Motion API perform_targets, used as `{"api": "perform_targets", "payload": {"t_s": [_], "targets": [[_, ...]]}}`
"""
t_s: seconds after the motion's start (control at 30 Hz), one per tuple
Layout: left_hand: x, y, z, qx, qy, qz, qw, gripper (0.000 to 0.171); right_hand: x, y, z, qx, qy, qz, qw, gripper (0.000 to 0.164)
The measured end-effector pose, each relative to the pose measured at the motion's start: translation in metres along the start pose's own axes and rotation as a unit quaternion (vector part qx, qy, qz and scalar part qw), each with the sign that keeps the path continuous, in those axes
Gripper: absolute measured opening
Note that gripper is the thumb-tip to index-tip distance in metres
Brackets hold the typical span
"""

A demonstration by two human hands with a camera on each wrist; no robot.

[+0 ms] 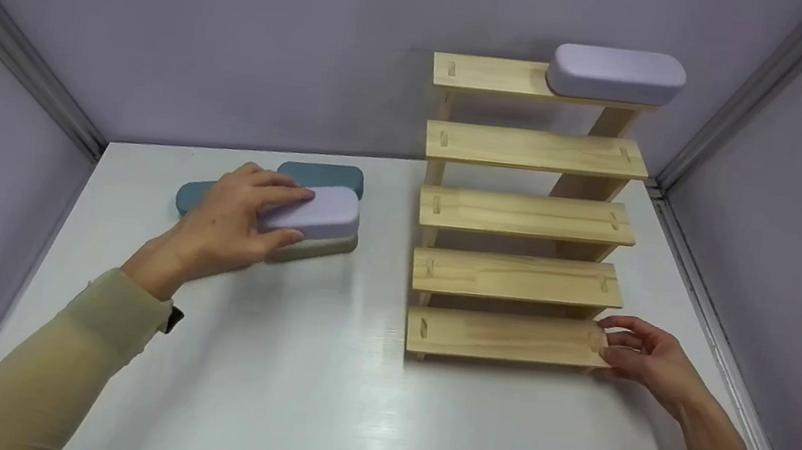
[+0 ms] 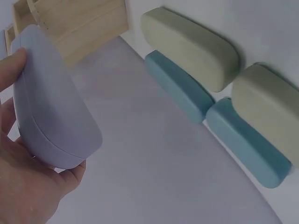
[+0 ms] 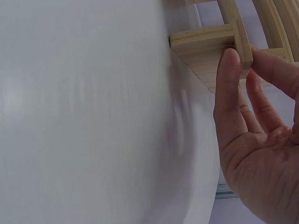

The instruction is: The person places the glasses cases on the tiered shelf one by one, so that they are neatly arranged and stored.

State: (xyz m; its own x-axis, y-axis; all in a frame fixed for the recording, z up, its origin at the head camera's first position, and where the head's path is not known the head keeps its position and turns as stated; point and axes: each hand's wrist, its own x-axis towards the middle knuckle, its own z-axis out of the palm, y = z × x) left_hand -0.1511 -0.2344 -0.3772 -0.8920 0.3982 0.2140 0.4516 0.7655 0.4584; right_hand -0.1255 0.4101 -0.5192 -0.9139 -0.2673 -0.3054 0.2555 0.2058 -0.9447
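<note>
Lilac case point(image 1: 323, 210) is in my L hand point(image 1: 231, 222). Head view: thumb on its near side, fingers across the top, clamped on it. It shows above a green case point(image 1: 319, 248) on the L part of the table point(image 1: 321, 397), w/ a blue case point(image 1: 321, 173) behind & another blue one point(image 1: 193, 194) farther L, part hidden by my hand. My R hand point(image 1: 646, 362) pinches the R end of the bottom step point(image 1: 501, 337) of the wood rack point(image 1: 527, 215); a 2nd lilac case point(image 1: 618, 76) sits at the R end of the top step point(image 1: 493, 75). L wrist view: thumb & fingers clamped round the held case, apart from the green case, a 2nd green one point(image 2: 271, 107) & both blues; rack is upper L. R wrist view: thumb & one finger clamped on the step's end, other fingers reaching behind it; can't tell if those touch wood.
</note>
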Motion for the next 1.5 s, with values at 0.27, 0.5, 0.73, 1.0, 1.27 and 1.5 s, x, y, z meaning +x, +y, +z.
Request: {"api": "perform_targets", "payload": {"t_s": [0.27,0.5,0.73,1.0,1.27,1.5], "targets": [[0.042,0.021,-0.018,-0.007,0.018,0.041,0.9990,0.052,0.001,0.001,0.000,0.025,-0.004,-0.003,1.000,0.039],[0.074,0.038,-0.037,0.002,0.006,0.026,0.9997,0.053,0.001,0.001,-0.001,0.018,0.002,0.005,1.000,0.039],[0.115,0.056,-0.055,0.030,0.012,0.026,0.9991,0.055,0.002,0.002,-0.001,0.015,-0.003,0.004,1.000,0.039],[0.165,0.085,-0.063,0.050,-0.004,0.017,0.9986,0.057,0.001,-0.001,0.000,-0.007,0.006,0.009,1.000,0.038],[0.206,0.111,-0.047,0.055,-0.017,0.007,0.9983,0.056,-0.004,-0.002,0.002,-0.023,0.009,0.015,1.000,0.040],[0.230,0.117,-0.045,0.055,-0.013,-0.011,0.9984,0.056,-0.003,-0.004,0.005,-0.045,0.012,0.027,0.999,0.042]]}}
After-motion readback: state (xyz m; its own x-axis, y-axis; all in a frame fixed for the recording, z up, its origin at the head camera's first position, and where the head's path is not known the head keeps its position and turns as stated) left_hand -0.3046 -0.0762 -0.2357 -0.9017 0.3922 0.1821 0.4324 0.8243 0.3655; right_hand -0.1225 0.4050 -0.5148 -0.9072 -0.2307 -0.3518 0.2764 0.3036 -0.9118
